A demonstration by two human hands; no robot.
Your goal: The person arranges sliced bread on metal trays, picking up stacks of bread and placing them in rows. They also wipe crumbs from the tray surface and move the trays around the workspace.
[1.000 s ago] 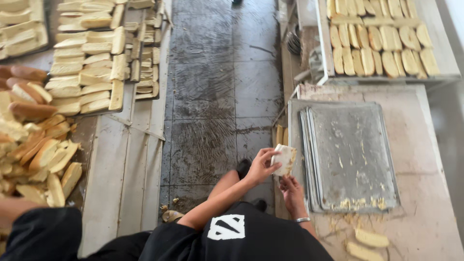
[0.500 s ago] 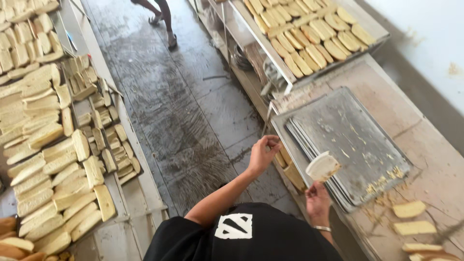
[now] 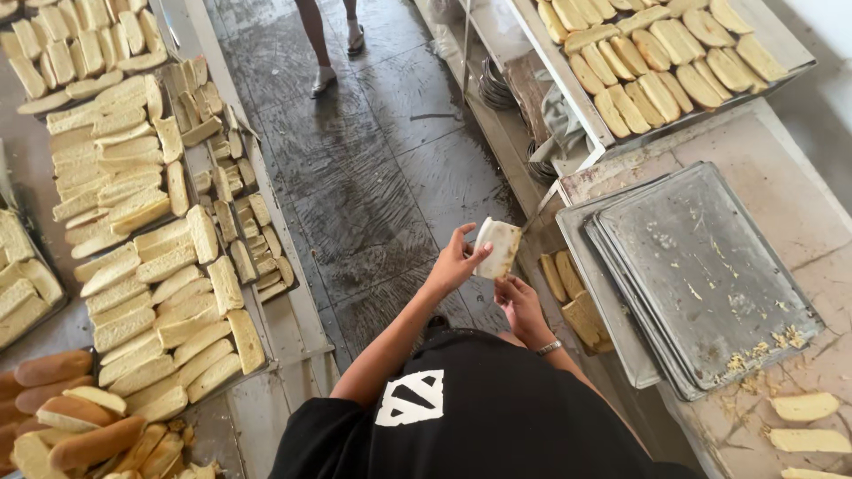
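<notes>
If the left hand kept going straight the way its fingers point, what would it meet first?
The left hand already touches the bread slice; past that, probably the stacked metal trays, though depth is unclear.

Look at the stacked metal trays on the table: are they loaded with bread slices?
No. The stacked metal trays hold only crumbs; the left hand holds a bread slice beside them.

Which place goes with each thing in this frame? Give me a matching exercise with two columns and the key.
Things:
1. bread slice
2. stacked metal trays
3. whole brown loaves
4. another person's feet

Places:
A. bottom left corner
B. top of the wet floor aisle
C. held upright in the left hand, above the right hand
D. on the counter at the right, empty but for crumbs

Pairs: 1-C, 2-D, 3-A, 4-B
</notes>
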